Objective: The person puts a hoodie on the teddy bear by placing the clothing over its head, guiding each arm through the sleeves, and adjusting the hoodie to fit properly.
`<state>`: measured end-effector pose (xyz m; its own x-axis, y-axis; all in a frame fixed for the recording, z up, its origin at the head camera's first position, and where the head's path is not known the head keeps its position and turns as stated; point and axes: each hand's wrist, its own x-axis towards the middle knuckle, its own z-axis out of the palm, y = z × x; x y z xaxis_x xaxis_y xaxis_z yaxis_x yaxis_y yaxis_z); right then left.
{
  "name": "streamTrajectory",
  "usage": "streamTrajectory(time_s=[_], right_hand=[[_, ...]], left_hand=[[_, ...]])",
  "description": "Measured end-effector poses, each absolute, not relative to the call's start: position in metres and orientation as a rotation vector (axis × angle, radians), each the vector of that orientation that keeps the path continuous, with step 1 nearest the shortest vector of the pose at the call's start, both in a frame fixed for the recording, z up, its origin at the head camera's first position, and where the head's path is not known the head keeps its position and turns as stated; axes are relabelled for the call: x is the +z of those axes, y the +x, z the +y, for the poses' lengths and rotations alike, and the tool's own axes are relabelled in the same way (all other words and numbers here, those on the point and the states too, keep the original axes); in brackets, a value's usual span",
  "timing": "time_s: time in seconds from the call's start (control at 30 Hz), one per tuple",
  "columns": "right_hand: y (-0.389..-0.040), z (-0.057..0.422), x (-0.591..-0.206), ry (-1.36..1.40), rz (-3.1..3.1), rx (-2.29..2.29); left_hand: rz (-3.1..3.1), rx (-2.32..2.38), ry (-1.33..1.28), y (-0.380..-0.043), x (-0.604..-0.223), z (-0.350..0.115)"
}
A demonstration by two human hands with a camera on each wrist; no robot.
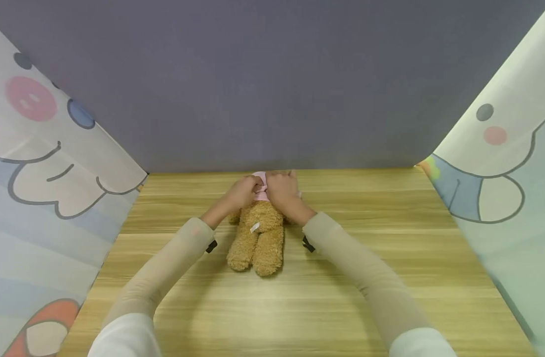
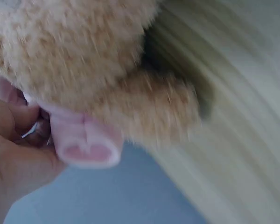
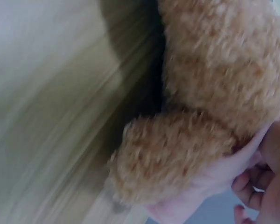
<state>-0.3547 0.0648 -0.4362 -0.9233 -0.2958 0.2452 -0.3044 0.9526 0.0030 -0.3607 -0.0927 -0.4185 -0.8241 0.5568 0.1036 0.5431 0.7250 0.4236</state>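
Two hands are holding the same pink cloth [image 1: 261, 196]: the left hand [image 1: 242, 192] is pinching it from one side, the right hand [image 1: 283, 189] is gripping it from the other with curled fingers, and both are sitting close together. One plush toy [image 1: 261, 216] is lying on the table [image 1: 254, 312] near its far edge, the cloth at its far end and two legs [image 1: 241, 249] pointing towards us. The head view is showing us the toy's length and one white tag [image 1: 254, 227]; the wrist views are cutting the toy off at their borders. The left wrist view is giving us one rounded, open end [image 2: 89, 156] of the cloth, which the head view is not revealing, beside one fuzzy arm [image 2: 151, 105]. The right wrist view is showing another arm [image 3: 165, 161], cloth running along it. Farther out, we are counting two beige sleeves [image 1: 165, 272], one grey panel [image 1: 272, 84] and two cartoon-printed side sheets [image 1: 491, 198].
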Motion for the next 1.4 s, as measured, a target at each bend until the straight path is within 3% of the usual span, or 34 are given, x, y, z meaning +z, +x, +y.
streamTrajectory(time_s=[0.13, 0.5, 0.8, 1.03, 1.4], right_hand=[[-0.356, 0.069, -0.437, 0.483, -2.828, 0.033], [-0.351, 0.059, -0.442, 0.511, -2.81, 0.066], [-0.353, 0.064, -0.444, 0.499, -2.78, 0.011], [-0.353, 0.065, -0.444, 0.51, -2.785, 0.011], [-0.355, 0.063, -0.452, 0.375, -2.769, 0.161]], left_hand=[[2.869, 0.791, 0.933, -0.368, -0.419, -0.094], [2.716, 0.813, 0.536, -0.413, -0.419, -0.108], [2.327, 1.352, 0.402, -0.424, -0.415, -0.12], [2.457, 1.212, 0.541, -0.419, -0.409, -0.112], [3.22, 0.435, 1.185, -0.388, -0.437, -0.089]])
